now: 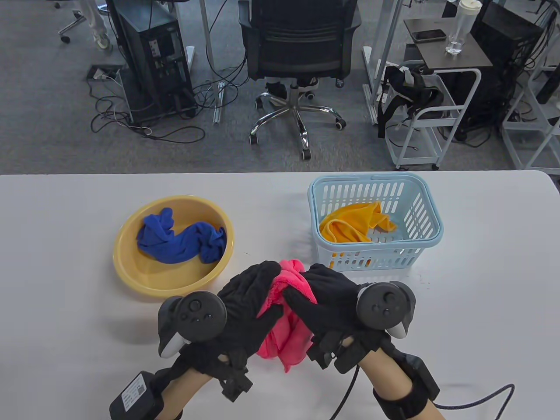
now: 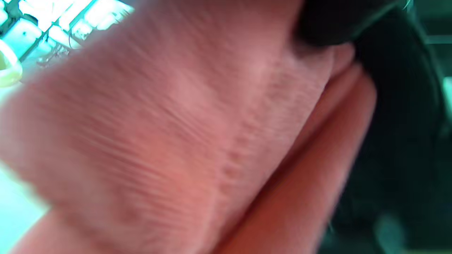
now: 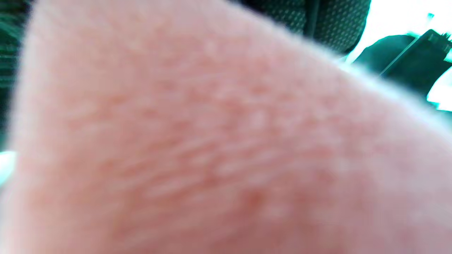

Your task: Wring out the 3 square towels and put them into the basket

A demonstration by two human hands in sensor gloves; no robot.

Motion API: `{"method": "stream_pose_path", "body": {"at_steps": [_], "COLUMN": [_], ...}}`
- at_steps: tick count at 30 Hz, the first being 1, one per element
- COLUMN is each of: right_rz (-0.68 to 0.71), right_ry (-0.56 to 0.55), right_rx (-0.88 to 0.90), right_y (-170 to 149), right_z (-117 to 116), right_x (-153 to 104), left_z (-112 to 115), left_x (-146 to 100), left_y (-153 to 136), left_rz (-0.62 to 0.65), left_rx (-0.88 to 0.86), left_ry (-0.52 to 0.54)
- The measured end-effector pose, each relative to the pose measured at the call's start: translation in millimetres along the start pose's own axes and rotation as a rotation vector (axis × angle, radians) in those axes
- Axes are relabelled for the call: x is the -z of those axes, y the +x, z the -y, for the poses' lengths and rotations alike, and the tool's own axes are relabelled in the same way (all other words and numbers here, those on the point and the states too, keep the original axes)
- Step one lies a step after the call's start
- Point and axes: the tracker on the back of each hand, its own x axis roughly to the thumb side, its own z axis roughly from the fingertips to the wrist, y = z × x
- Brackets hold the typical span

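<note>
Above the surface point(image 1: 65, 271), both hands gripped a bunched pink towel point(image 1: 284, 319): left hand point(image 1: 249, 302) and right hand point(image 1: 326, 302) had fingers curled around it. A blue towel point(image 1: 179, 243) lay in the bowl point(image 1: 127, 267); an orange towel point(image 1: 354, 225) lay in the basket point(image 1: 431, 218).

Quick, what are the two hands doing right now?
Left hand: grip closed round the pink towel.
Right hand: grip closed round the same pink towel.

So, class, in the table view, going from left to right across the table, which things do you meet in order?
Yellow bowl holding the blue towel → left hand → pink towel gripped between both hands → right hand → light blue basket with the orange towel inside.
</note>
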Motion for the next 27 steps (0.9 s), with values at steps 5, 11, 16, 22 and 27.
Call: {"method": "stream_pose_path", "body": {"at_steps": [5,11,16,22,27], "right_rz": [-0.001,-0.063,-0.146,-0.175,-0.005], "right_ry": [0.064,0.090,0.069,-0.020,0.064], "right_rx": [0.000,-0.100,-0.111,0.036,0.041], "right_y": [-0.1,1.2,-16.8,-30.5,10.1], "right_z": [8.9,15.6,23.3,39.4,-3.8], "right_x": [1.6,2.4,5.0,2.7,-0.9], "left_z": [-30.8,-60.1,-74.7,-71.8,-51.2], "left_x": [0.8,-3.3,-3.9,-10.1,-13.9], "left_y": [-17.8,-22.7,-27.8,-24.5,-3.0], "left_rz": [-0.040,-0.014,0.024,0.003,0.102], "left_rx": [0.015,0.046,-0.014,0.010,0.179], "left_ry": [0.005,0.075,-0.075,0.164,0.282]}}
